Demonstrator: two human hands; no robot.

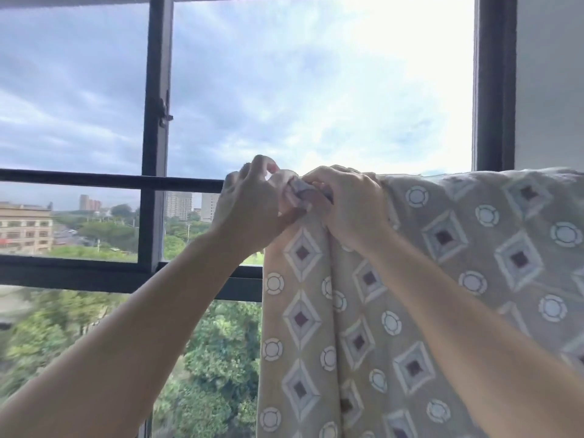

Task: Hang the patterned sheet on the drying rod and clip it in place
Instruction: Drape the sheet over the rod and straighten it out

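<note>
Currently the beige diamond-patterned fabric sheet (442, 263) drapes over the dark horizontal metal rod (94, 178); left hand (249, 207) and right hand (350, 203) pinch its bunched corner there. Weak clamping risks slippage.

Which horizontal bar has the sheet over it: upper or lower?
The upper bar: the sheet drapes over its right end, where both hands meet. The lower bar runs behind the hanging cloth, bare.
</note>
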